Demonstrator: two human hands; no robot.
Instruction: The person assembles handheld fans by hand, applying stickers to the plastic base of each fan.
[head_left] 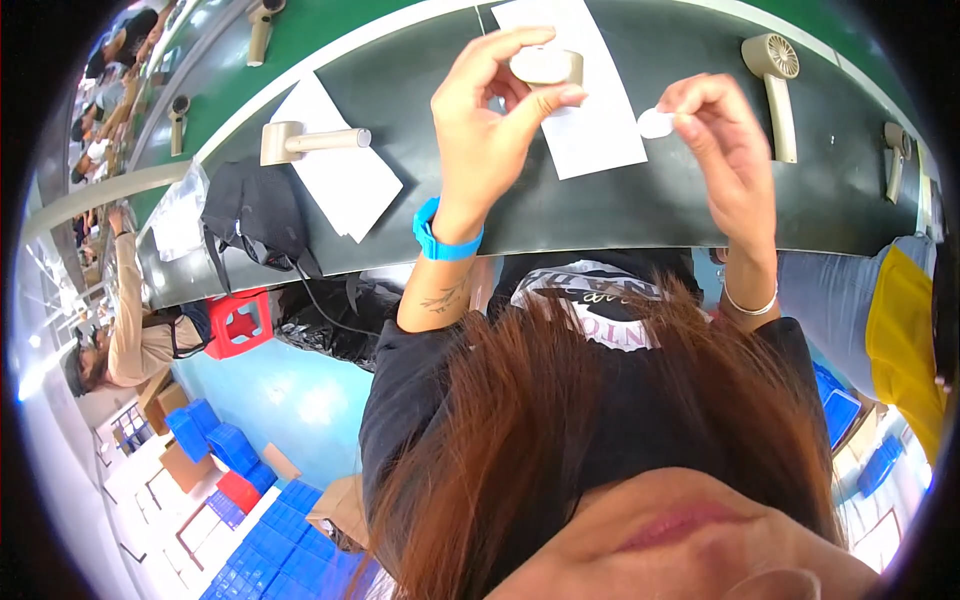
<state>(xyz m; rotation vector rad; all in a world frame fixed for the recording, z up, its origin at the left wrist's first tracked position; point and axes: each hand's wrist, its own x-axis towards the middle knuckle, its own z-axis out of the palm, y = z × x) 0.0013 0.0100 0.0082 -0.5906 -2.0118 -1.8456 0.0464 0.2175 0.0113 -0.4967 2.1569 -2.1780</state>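
My left hand (pixel 478 135) is raised over the dark bench, its thumb and fingers closed around a cream handheld fan (pixel 570 68). The fan is turned nearly end-on, with a whitish oval face showing, so most of its length is hidden. To the right, my right hand (pixel 735 160) pinches a small flat white round piece (pixel 656 124) between thumb and fingers. Whether that piece is a sticker or a thin cap I cannot tell. The two hands are apart, and white paper sheets (pixel 600 135) lie on the bench between and beneath them.
Another cream fan (pixel 308 142) rests on white paper (pixel 345 190) at the left. More fans (pixel 780 100) stand or lie on the right and across the green belt (pixel 390 25). A black bag (pixel 255 215) sits at the bench's left edge. A co-worker's yellow garment (pixel 905 340) is close at right.
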